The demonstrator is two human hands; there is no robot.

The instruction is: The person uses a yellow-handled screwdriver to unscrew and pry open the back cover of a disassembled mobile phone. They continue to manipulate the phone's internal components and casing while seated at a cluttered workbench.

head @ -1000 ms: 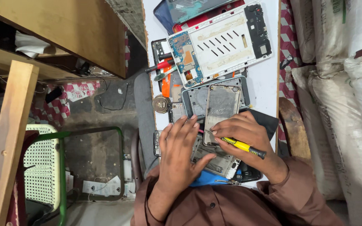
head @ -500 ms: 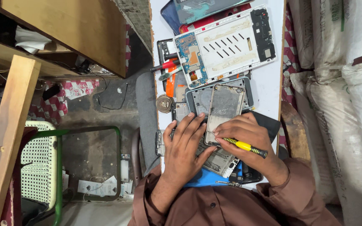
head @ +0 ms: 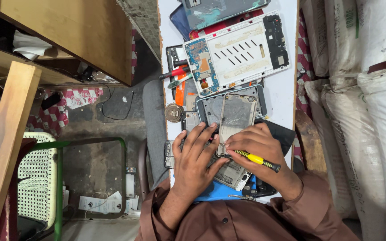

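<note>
Right hand is pinching a yellow screwdriver, tip pointing left at the grey phone frame lying lengthwise away; left hand, fingers spread, is pressing its near end.

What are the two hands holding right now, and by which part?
The right hand grips a yellow-handled screwdriver around its handle. The left hand holds nothing; it lies flat on the opened phone.

A single head-worn camera looks almost straight down from above the person's chest; the brown shirt fills the bottom edge and the narrow white table runs away toward the top; it sits close enough that the left hand and right hand occupy the lower centre; floor and a green chair lie leftward, white sacks rightward; no second view overlaps it.
</note>
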